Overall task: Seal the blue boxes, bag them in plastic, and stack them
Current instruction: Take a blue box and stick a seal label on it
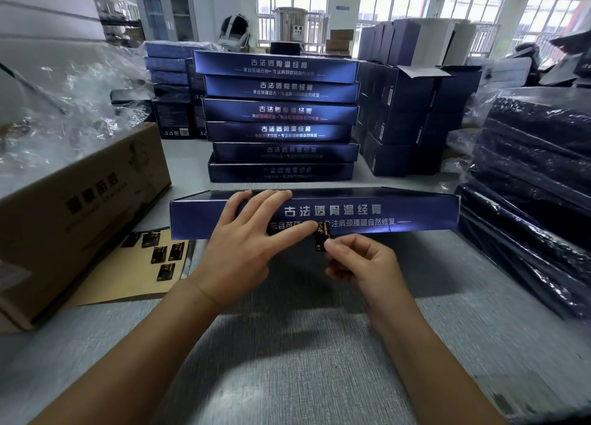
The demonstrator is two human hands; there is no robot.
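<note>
Left hand (246, 242) flat on blue box (409, 212) "古法透骨温经膏" — right hand (364, 261) pinches black sticker (321, 241).

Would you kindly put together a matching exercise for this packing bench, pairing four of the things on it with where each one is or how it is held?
Things
1. front blue box
2. seal sticker
3. sticker sheet
4. bagged boxes

Places or states
A. stacked at the right, wrapped in plastic
B. pinched by the right hand
C. lying flat beside the cardboard carton
D. under the straight fingers of the left hand

Pairs: 1-D, 2-B, 3-C, 4-A
</note>
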